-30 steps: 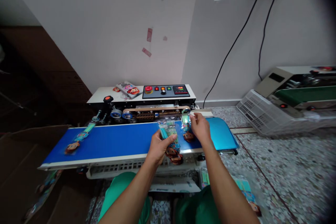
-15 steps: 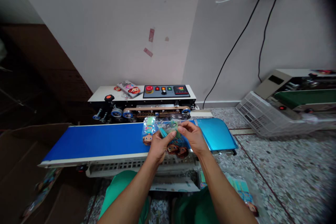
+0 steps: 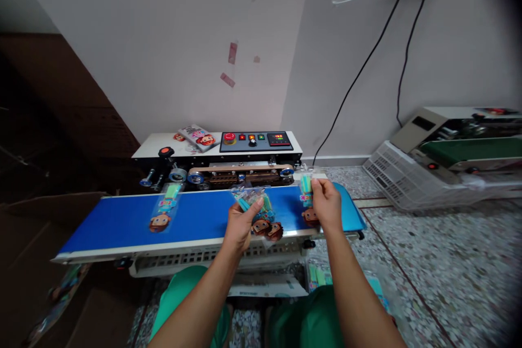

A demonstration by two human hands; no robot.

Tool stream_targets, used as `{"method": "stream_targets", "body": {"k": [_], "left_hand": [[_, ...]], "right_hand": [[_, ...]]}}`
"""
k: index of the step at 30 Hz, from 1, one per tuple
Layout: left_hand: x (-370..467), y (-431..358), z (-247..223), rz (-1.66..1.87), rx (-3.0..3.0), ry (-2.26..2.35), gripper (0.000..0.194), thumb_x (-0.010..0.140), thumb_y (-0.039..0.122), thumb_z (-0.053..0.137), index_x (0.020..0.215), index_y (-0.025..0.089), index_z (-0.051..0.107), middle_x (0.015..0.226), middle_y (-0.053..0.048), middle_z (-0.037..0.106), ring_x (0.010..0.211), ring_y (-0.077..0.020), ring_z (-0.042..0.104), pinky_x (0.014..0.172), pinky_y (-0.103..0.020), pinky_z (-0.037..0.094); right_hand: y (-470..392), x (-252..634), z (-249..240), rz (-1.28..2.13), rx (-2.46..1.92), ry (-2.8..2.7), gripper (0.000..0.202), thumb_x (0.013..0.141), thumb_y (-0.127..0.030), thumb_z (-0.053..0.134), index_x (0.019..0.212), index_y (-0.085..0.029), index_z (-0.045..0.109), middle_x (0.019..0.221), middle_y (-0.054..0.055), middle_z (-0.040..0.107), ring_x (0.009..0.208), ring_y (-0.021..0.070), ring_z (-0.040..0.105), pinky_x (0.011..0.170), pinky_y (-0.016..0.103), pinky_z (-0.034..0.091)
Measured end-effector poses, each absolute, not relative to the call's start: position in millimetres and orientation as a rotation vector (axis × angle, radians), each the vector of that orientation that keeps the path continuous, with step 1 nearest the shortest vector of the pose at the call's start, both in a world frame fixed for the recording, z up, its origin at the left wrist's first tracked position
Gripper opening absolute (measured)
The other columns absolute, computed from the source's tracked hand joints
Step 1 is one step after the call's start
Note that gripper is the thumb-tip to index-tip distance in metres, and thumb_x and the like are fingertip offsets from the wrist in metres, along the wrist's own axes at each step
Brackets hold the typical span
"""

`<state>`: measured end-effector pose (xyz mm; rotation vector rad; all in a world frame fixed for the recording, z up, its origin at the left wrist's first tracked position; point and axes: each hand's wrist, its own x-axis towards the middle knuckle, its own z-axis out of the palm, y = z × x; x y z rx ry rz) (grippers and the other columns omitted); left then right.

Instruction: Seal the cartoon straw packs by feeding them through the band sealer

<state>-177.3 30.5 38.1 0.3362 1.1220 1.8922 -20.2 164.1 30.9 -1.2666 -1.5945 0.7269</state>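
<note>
My left hand (image 3: 241, 224) is closed round a fanned bunch of clear packets (image 3: 265, 220) with green strips and printed cartoon heads, held above the middle of the blue belt (image 3: 199, 217). Toward the belt's right end, my right hand (image 3: 327, 204) pinches a single packet (image 3: 306, 198) by its right side, the cartoon head at the bottom. Another packet (image 3: 165, 207) lies alone on the belt's left part, slightly tilted. Behind the belt stands the sealing machine (image 3: 220, 166), with rollers, a tan band and a lit display.
On the machine's top lies a printed pack (image 3: 198, 137). An open cardboard box (image 3: 93, 304) is at the lower left. More packets (image 3: 320, 276) lie below the belt. A white crate (image 3: 391, 174) and a green-belted machine (image 3: 468, 149) stand right; black cables (image 3: 367, 60) hang on the wall.
My right hand has moved right, away from my left hand, with one packet. The packet on the belt has travelled left, clear of my left hand. The left hand still holds the bunch.
</note>
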Motion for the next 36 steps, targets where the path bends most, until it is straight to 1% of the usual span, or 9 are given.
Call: {"method": "stream_targets", "body": {"k": [4,9,12,16,18,22,25,31,36], "left_hand": [[-177,30,38,1.851,0.389,1.149,0.036,0.057,0.030,0.082,0.086,0.012,0.071,0.085,-0.007,0.074,0.073,-0.0197,0.068,0.073,-0.033,0.053],[-174,29,39,1.811,0.430,1.171,0.038,0.057,0.031,0.082,0.087,0.011,0.071,0.084,-0.008,0.074,0.072,-0.0197,0.068,0.071,-0.032,0.054],[-174,27,38,1.795,0.451,1.179,0.038,0.057,0.031,0.083,0.087,0.011,0.071,0.082,-0.008,0.074,0.069,-0.0190,0.068,0.071,-0.032,0.054],[-175,27,37,1.817,0.465,1.186,0.037,0.058,0.029,0.082,0.088,0.011,0.070,0.085,-0.008,0.074,0.071,-0.0187,0.068,0.071,-0.031,0.053],[-176,28,38,1.849,0.432,1.175,0.039,0.057,0.029,0.082,0.090,0.012,0.069,0.086,-0.007,0.074,0.073,-0.0193,0.068,0.073,-0.032,0.053],[-178,30,41,1.944,0.349,1.147,0.038,0.057,0.026,0.082,0.090,0.012,0.068,0.086,-0.006,0.074,0.075,-0.0190,0.068,0.075,-0.032,0.052],[-178,31,43,1.997,0.314,1.122,0.033,0.058,0.023,0.082,0.087,0.012,0.068,0.082,-0.005,0.074,0.073,-0.0171,0.067,0.073,-0.030,0.052],[-179,30,45,1.985,0.302,1.094,0.031,0.060,0.024,0.081,0.087,0.013,0.070,0.085,-0.005,0.073,0.077,-0.0165,0.067,0.073,-0.029,0.052],[-183,29,45,1.973,0.303,1.190,0.037,0.055,0.028,0.083,0.087,0.014,0.069,0.076,-0.003,0.071,0.064,-0.0124,0.064,0.064,-0.025,0.051]], "right_hand": [[185,-5,25,0.380,-1.640,-1.884,0.035,0.088,-0.038,0.040,0.088,-0.015,0.066,0.074,0.011,0.066,0.069,0.0215,0.057,0.061,0.029,0.034],[189,-26,24,0.289,-1.884,-1.937,0.035,0.090,-0.036,0.039,0.097,-0.014,0.066,0.080,0.015,0.067,0.074,0.0231,0.061,0.061,0.029,0.034],[188,-45,23,0.329,-1.841,-1.995,0.034,0.091,-0.033,0.038,0.098,-0.013,0.065,0.082,0.014,0.068,0.078,0.0229,0.062,0.066,0.029,0.037],[175,-57,28,0.365,-1.499,-2.004,0.036,0.090,-0.036,0.041,0.103,-0.011,0.063,0.096,0.016,0.066,0.092,0.0246,0.059,0.079,0.033,0.040],[161,-57,35,0.581,-1.252,-1.980,0.039,0.088,-0.044,0.045,0.104,-0.013,0.063,0.099,0.013,0.066,0.094,0.0234,0.058,0.082,0.033,0.042],[128,-56,41,1.387,-0.775,-2.001,0.038,0.085,-0.050,0.050,0.102,-0.020,0.067,0.097,0.004,0.069,0.088,0.0187,0.061,0.078,0.029,0.046],[112,-62,37,1.561,-0.697,-1.839,0.032,0.081,-0.047,0.058,0.096,-0.021,0.070,0.094,0.002,0.070,0.087,0.0183,0.062,0.079,0.030,0.047],[122,-53,37,1.328,-0.835,-1.534,0.033,0.080,-0.048,0.057,0.090,-0.019,0.068,0.082,0.002,0.068,0.076,0.0157,0.059,0.068,0.025,0.047],[165,-11,26,0.895,-1.227,-1.527,0.040,0.082,-0.052,0.048,0.088,-0.016,0.064,0.068,0.001,0.061,0.059,0.0131,0.049,0.054,0.022,0.038]]}}
